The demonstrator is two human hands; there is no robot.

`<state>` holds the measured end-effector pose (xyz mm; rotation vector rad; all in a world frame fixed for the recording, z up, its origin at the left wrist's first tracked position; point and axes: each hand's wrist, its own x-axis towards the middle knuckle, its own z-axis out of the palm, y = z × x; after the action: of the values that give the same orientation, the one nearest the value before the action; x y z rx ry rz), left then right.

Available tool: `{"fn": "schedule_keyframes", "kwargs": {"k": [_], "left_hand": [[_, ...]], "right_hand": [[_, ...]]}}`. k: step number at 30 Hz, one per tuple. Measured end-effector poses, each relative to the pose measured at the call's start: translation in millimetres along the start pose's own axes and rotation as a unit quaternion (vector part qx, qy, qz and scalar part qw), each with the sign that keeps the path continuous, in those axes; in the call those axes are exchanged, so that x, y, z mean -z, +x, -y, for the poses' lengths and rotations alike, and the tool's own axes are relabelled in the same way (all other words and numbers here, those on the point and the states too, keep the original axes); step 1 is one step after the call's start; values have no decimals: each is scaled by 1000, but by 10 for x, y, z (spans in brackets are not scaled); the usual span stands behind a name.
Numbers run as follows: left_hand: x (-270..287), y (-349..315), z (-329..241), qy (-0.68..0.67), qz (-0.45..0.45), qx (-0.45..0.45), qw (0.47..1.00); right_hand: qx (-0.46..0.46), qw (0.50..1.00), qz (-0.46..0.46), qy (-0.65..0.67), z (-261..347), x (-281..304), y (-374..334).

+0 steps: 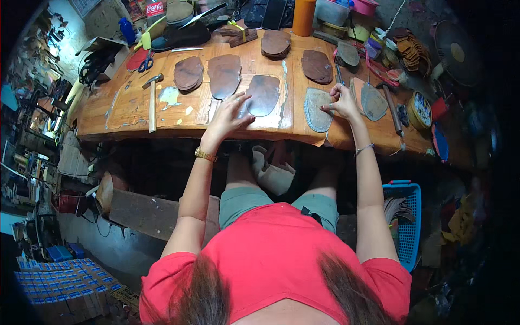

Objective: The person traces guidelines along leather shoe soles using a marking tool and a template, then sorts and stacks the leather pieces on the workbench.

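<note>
While its front edge is faced by a seated person, the wooden workbench (179, 120) is covered with leather pieces and hand tools. Below its front edge, toward the right, a blue plastic basket (416, 227) is set, partly filled with thin curved strips (398, 208). In the bench's left part, a wooden-handled hammer (153, 105) is laid with its handle end pointed at the front edge; toward the right edge, a dark-handled hammer (392, 108) is laid slantwise.

Both hands are held well apart. The left hand (232, 115) is held with fingers spread beside a smooth dark brown leather piece (264, 96), placed close to the front edge; whether it is touched cannot be told. The right hand (342, 103) is held with bent fingers by the right side of a pale-edged oval piece (316, 115), also near the front edge; whether anything is gripped cannot be told.

Behind the left hand, a longer brown leather piece (224, 76) is laid, with a leather stack (188, 75) to its left. By the right edge, a round tin (419, 110) is placed; near the rear left corner, blue-handled scissors (145, 64) are left.
</note>
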<state>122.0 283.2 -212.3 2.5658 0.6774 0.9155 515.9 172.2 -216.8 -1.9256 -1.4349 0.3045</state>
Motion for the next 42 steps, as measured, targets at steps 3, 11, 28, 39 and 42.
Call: {"fn": "schedule_keyframes", "kwargs": {"k": [3, 11, 28, 39, 42], "left_hand": [[-49, 94, -30, -44, 53, 89, 994], [-219, 86, 40, -32, -18, 45, 998], [-322, 132, -12, -123, -90, 79, 985], [-348, 139, 35, -33, -58, 14, 998], [-338, 134, 17, -28, -62, 11, 998]], "right_hand": [[-19, 994, 14, 104, -345, -69, 181], [-144, 927, 43, 343, -7, -14, 356], [17, 954, -91, 285, 656, -1289, 892], [93, 970, -84, 209, 714, -1078, 571], [109, 962, -59, 243, 623, -986, 338]]}}
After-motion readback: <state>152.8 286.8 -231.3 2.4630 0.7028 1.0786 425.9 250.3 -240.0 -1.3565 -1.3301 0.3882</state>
